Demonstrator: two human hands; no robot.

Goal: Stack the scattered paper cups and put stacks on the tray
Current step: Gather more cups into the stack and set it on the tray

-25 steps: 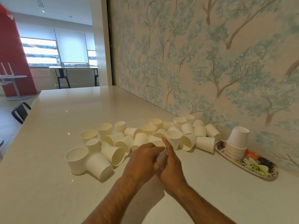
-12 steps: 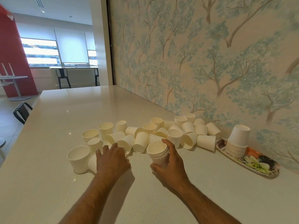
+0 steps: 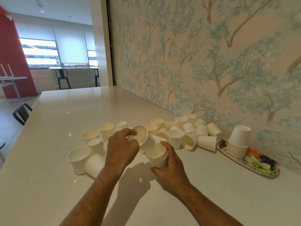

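Paper cups (image 3: pixel 189 136) lie scattered on the tabletop (image 3: pixel 65 128), so with our left hand (image 3: pixel 121 149) pinching one cup (image 3: pixel 140 136) and our right hand (image 3: pixel 169 165) gripping the stack (image 3: pixel 157 154), we should align rims before nesting.

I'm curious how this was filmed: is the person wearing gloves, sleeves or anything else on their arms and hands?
Nothing shows. Both the left hand and the right hand are bare, with no gloves, rings, watch or bands in view. Both forearms are uncovered right to the bottom edge of the picture, with some hair on them; no sleeve, cable or marker appears.
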